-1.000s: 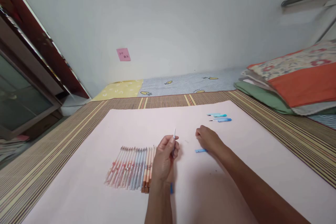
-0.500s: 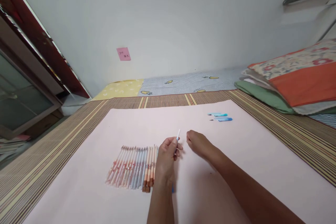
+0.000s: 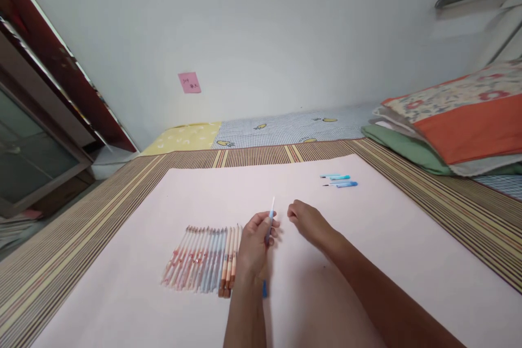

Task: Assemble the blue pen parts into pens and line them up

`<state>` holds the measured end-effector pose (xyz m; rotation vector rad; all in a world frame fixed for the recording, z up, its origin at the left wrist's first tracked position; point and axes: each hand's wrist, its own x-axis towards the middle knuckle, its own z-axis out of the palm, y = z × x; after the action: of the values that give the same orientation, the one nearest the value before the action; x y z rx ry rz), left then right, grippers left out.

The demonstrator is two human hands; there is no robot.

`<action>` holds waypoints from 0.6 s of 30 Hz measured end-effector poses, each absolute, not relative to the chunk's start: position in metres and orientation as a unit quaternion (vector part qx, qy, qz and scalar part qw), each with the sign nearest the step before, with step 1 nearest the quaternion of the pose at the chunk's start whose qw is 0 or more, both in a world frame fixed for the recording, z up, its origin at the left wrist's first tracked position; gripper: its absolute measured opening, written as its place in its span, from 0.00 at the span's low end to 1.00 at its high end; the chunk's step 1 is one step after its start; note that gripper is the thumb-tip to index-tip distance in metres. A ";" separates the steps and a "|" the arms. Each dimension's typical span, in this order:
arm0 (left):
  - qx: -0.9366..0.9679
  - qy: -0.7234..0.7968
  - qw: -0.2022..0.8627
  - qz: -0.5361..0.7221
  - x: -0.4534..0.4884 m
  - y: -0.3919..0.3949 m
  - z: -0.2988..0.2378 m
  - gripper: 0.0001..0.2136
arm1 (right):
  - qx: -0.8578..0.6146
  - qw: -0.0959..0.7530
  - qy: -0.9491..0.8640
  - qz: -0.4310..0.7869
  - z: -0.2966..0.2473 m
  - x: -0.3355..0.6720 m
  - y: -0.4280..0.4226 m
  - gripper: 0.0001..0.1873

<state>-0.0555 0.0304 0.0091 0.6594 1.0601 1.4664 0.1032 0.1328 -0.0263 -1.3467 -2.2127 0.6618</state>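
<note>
My left hand [image 3: 255, 244] is closed around a blue and white pen [image 3: 270, 216] that points up and away, its lower blue end showing below my wrist. My right hand [image 3: 308, 222] hovers just right of the pen tip with its fingers curled together; what they hold, if anything, is hidden. A neat row of several pens [image 3: 204, 258] lies on the pale pink sheet [image 3: 367, 261] just left of my left hand. Two blue pen pieces [image 3: 340, 180] lie further off at the right.
The pink sheet covers a striped mat [image 3: 61, 250] on a bed. Folded bedding and a pillow [image 3: 457, 119] are stacked at the right. A wall with a pink sticky note [image 3: 189, 82] is behind, and a dark cabinet [image 3: 36, 136] stands left.
My right hand left the spot where a small blue piece lay and came left towards the pen tip. That piece no longer shows on the sheet. More of the pen's blue part now shows above my left fingers.
</note>
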 end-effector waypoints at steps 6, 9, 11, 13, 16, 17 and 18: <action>0.344 0.516 0.525 0.583 -0.045 0.033 0.007 0.12 | -0.491 0.422 -0.625 0.437 -0.012 0.132 0.114 0.15; 0.365 0.521 0.542 0.549 -0.033 0.033 0.007 0.09 | -0.441 0.440 -0.534 0.571 -0.010 0.136 0.089 0.24; 0.379 0.519 0.549 0.534 -0.027 0.032 0.006 0.09 | -0.419 0.452 -0.513 0.597 -0.013 0.133 0.076 0.23; 0.384 0.515 0.553 0.530 -0.024 0.032 0.004 0.09 | -0.413 0.480 -0.493 0.596 -0.017 0.130 0.071 0.22; 0.379 0.522 0.548 0.532 -0.024 0.031 0.003 0.08 | -0.422 0.532 -0.437 0.590 -0.021 0.130 0.074 0.22; 0.379 0.527 0.544 0.532 -0.025 0.031 0.003 0.08 | -0.423 0.546 -0.418 0.591 -0.021 0.132 0.076 0.21; 0.380 0.531 0.538 0.533 -0.026 0.032 0.003 0.08 | -0.423 0.554 -0.403 0.593 -0.021 0.134 0.078 0.21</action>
<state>-0.0257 0.0315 0.0030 0.9053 1.2642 1.2673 0.1344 0.0781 -0.0215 -1.0000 -0.9511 1.4004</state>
